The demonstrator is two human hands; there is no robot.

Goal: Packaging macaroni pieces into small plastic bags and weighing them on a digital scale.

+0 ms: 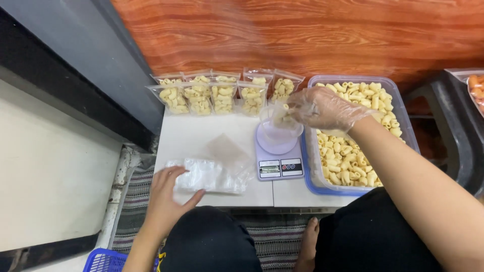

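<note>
Striped mat (136, 201) underfoot; left hand (169, 194) flat, released, on white table (191, 136); right hand (322, 108) pinching pasta (285, 107); wood-grain wall (302, 30).

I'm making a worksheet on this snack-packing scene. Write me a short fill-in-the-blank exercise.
1. The right hand wears a clear plastic ____.
2. The cup stands on a small kitchen ____.
3. The left hand rests on a pile of empty ____.
4. The filled bags stand along the ____ wall.

Missing: glove; scale; bags; wooden

Wood-grain wall (302, 30), low white table (191, 136), striped rug (272, 236)
</note>
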